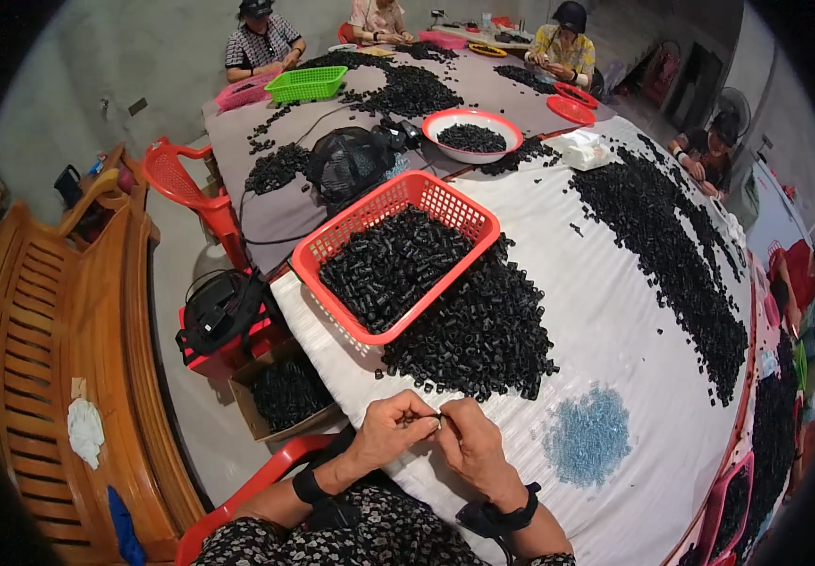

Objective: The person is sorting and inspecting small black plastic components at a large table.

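Observation:
Both my hands meet above the near edge of the white-covered table. My left hand (390,432) pinches a small black plastic piece (438,418) between thumb and fingertips. From the other side, my right hand (475,445) closes its fingertips on the same spot; any smaller part there is hidden. Just beyond my fingers spreads a heap of short black tubular pieces (487,335). A red plastic basket (307,280) full of similar black pieces rests at the heap's left. Right of my right hand lies a patch of tiny light-blue pieces (587,436).
Farther back stand a red-rimmed bowl (511,128), a black cap (349,165) and a green basket (307,85). A long black heap (672,264) runs along the right. Several people work around the table. A wooden bench (44,377) and an open carton (247,396) are at left.

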`<state>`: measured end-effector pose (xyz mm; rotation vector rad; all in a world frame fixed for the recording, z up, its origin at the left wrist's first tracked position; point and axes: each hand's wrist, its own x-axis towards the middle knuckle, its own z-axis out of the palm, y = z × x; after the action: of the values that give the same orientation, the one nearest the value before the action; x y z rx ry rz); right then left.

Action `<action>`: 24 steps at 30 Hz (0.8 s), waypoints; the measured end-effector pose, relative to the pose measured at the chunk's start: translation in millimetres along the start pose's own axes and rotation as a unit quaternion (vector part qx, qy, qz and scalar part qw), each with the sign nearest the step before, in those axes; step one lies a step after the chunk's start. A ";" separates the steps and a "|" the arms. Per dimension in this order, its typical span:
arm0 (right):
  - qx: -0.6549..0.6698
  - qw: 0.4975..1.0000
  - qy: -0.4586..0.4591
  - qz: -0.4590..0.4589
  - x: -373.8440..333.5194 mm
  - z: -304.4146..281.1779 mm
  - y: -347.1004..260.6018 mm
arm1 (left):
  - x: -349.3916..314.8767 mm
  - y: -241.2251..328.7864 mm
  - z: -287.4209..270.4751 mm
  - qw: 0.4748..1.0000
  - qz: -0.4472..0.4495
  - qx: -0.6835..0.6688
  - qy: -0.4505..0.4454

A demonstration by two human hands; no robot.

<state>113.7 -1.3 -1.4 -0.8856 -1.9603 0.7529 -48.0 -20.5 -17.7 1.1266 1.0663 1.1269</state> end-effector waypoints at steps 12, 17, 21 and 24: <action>-0.030 0.999 -0.017 -0.012 0.6 -2.1 -1.3 | 4.0 -3.4 3.3 0.996 -0.025 -0.080 -0.005; -0.017 0.999 -0.036 0.022 3.1 -5.5 -3.1 | 3.6 -7.6 4.2 0.995 -0.027 -0.096 0.002; 0.008 0.998 -0.059 0.007 7.9 -11.9 -0.1 | 3.3 -10.5 1.4 0.993 -0.033 -0.110 -0.010; 0.009 0.999 -0.043 0.027 9.0 -16.8 -2.0 | 4.0 -13.3 2.6 0.991 -0.032 -0.125 -0.017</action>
<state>124.0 7.7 12.0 -0.9129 -2.0078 0.8520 -43.3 -17.8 -30.8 0.9041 0.8996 1.1508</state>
